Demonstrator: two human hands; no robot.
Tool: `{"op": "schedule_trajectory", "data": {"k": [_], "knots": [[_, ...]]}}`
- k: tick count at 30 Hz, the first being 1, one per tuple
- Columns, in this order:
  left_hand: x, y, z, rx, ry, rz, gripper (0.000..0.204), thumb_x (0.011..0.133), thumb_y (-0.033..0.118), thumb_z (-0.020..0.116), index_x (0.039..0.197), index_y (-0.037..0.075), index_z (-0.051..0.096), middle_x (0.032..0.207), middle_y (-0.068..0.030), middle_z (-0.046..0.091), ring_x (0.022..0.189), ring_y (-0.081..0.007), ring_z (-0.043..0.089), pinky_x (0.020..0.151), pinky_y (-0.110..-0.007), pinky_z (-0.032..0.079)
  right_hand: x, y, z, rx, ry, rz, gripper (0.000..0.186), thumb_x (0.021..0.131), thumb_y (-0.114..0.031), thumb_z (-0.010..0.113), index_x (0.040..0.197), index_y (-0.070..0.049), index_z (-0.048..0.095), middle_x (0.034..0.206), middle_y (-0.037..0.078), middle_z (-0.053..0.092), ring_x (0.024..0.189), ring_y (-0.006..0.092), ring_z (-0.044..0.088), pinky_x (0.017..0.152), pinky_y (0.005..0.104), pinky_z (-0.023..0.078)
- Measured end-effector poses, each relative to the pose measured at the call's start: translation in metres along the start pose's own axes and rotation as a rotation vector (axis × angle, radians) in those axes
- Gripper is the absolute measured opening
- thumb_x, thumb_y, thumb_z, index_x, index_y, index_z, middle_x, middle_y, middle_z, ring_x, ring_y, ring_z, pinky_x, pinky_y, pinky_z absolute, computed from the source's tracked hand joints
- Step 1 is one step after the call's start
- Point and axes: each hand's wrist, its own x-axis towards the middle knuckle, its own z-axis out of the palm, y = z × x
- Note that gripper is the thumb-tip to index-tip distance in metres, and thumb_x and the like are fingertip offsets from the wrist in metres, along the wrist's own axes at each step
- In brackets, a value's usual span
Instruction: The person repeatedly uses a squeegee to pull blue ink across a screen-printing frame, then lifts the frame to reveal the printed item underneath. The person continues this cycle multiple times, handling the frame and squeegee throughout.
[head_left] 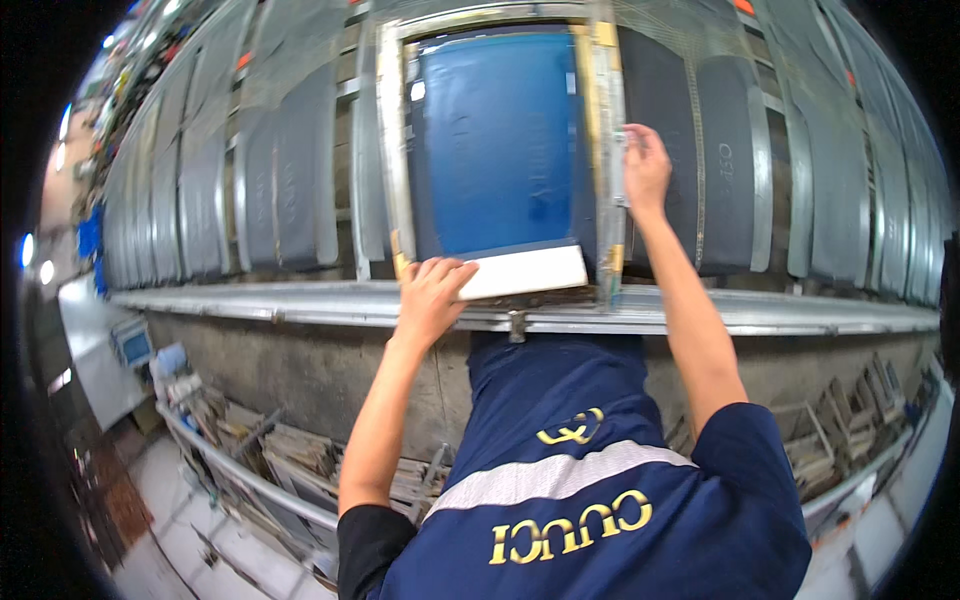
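Where the screen frame [396, 150] lies: upper centre of the picture, a tall rectangle of silvery metal, scuffed, with yellowish patches along its sides.
Panel inside it: a smooth, slightly glossy blue sheet [500, 150] with a dark border, faint marks showing on its surface.
White strip [525, 272]: a flat, straight-edged bar, a little tilted, across the lower end of the blue sheet.
Left hand [434, 292]: at the lower left corner of the screen frame, fingers bent over the strip's left end; from here I cannot tell whether it grips or only presses.
Right hand [648, 178]: beside the frame's right side, fingers curled towards the metal; whether they have closed on it, I cannot tell.
Long rail [770, 313]: bare metal, bowed by the lens, running across the middle of the picture, with a small metal clamp [517, 325] near its centre.
Grey panels [290, 185]: dark, matte, rectangular, ranked to both sides of the screen frame.
Lower left: a pile of worn slats [300, 460] behind a round metal bar [250, 482].
Clothing: a navy shirt [600, 525] with a pale band.
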Motion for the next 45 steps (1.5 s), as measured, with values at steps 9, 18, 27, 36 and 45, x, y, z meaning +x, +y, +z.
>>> {"op": "schedule_trajectory", "data": {"k": [9,18,27,36,45], "knots": [[-0.042,-0.072,0.005,0.092,-0.056,0.080,0.079,0.063,-0.007,0.070,0.137,0.017,0.062,0.135,-0.0048,0.062,0.123,-0.0307,0.056,0.101,-0.045,0.042,-0.042,-0.032,0.072,0.065,0.049,0.033,0.014,0.100,-0.017,0.061,0.108,-0.008,0.068,0.071,0.020,0.065,0.064,0.0340,0.067,0.060,0.0415,0.048],[-0.072,-0.075,0.006,0.064,0.059,0.022,0.074,0.069,-0.007,0.065,0.138,0.021,0.063,0.136,-0.0013,0.065,0.121,-0.0289,0.059,0.095,-0.043,0.044,-0.049,-0.043,0.077,-0.032,0.070,0.036,0.014,0.099,-0.019,0.060,0.106,-0.011,0.070,0.073,0.019,0.068,0.073,0.0371,0.071,0.065,0.0453,0.051],[-0.095,-0.081,0.032,0.127,0.099,0.049,0.079,0.066,-0.008,0.062,0.139,0.022,0.063,0.139,-0.0008,0.064,0.125,-0.0291,0.058,0.099,-0.044,0.043,-0.049,-0.039,0.081,-0.079,0.097,0.032,0.016,0.099,-0.022,0.059,0.106,-0.014,0.071,0.078,0.017,0.072,0.077,0.0392,0.071,0.069,0.0495,0.053],[-0.004,-0.119,0.021,0.214,0.295,0.084,0.067,0.070,-0.007,0.063,0.131,0.022,0.068,0.137,0.0035,0.064,0.125,-0.0225,0.059,0.095,-0.041,0.045,-0.051,-0.039,0.083,-0.136,0.107,0.000,0.020,0.101,-0.028,0.059,0.111,-0.016,0.072,0.084,0.019,0.071,0.078,0.0409,0.070,0.067,0.0484,0.051],[0.180,-0.184,-0.024,0.271,0.435,0.134,0.057,0.077,0.000,0.066,0.128,0.024,0.068,0.127,0.0057,0.068,0.116,-0.0199,0.063,0.090,-0.041,0.050,-0.050,-0.033,0.087,-0.192,0.103,-0.041,0.022,0.103,-0.030,0.057,0.115,-0.016,0.069,0.072,0.020,0.060,0.063,0.0338,0.062,0.062,0.0416,0.047]]}}
